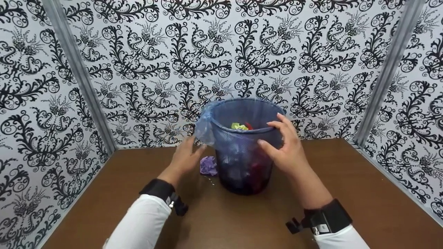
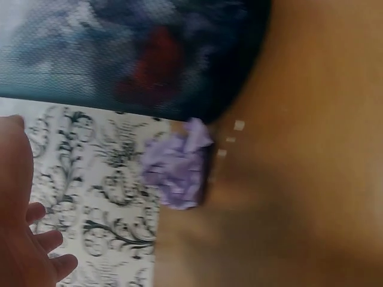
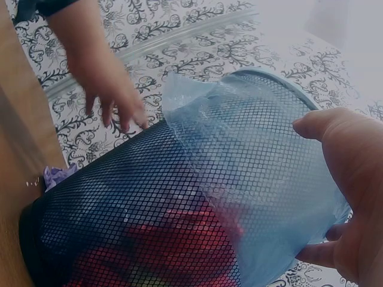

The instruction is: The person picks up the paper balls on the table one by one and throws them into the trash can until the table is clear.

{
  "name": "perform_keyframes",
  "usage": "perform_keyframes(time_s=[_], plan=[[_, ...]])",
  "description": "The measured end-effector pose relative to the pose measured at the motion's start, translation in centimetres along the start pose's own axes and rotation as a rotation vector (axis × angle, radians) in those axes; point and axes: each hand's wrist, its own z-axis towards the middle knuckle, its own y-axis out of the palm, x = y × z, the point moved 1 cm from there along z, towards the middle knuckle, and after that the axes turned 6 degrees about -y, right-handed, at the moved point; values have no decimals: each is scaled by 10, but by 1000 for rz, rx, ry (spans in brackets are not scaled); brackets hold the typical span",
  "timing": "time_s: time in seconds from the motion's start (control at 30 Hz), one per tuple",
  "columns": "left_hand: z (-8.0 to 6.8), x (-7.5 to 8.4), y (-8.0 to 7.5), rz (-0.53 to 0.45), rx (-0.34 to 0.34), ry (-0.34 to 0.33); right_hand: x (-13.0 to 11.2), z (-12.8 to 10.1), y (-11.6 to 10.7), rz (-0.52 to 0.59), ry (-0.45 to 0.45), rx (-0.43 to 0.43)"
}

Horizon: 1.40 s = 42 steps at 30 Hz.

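Note:
A dark mesh wastebasket (image 1: pixel 242 173) stands upright on the table, its upper part covered by a translucent blue bin liner (image 3: pixel 269 161) folded over the rim. Through the mesh show red crumpled pieces (image 3: pixel 185 239); a yellow-green crumpled piece (image 1: pixel 238 126) lies inside. My right hand (image 1: pixel 289 148) is at the basket's right rim, thumb and fingers spread wide apart against the liner. My left hand (image 1: pixel 185 155) is just left of the basket, below a loose flap of liner (image 1: pixel 205 128), with its fingers extended and nothing held. A crumpled purple paper ball (image 2: pixel 176 167) lies beside the basket's left side.
Small white bits (image 1: pixel 210 180) lie on the brown table (image 1: pixel 311 224) near the paper ball. Patterned wall panels (image 1: pixel 155 62) stand behind and on both sides, joined by grey metal posts (image 1: pixel 83 76). Both wrists wear black bands (image 1: pixel 157 188).

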Motion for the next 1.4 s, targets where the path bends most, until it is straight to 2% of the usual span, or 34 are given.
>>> perform_keyframes(time_s=[0.2,0.4,0.53,0.77,0.83,1.07,1.17,1.4], plan=[[-5,-18,28,33,-83,-95,0,1,6,-9,-29,8],[-11,-28,46,145,-154,-111,0,1,8,-14,-14,-8],[-13,-27,50,213,-164,-82,-2,1,5,-20,0,-9],[-12,-24,54,218,-118,-51,-3,3,2,-16,-11,-4],[-12,-24,55,202,-107,-37,-3,3,2,-16,-9,-5],[-15,-28,59,80,-88,78,-1,2,2,-7,-6,-6],[-17,-32,59,47,-82,103,0,1,1,3,-9,0],[-28,-36,48,12,-62,153,1,0,0,3,13,-10]])
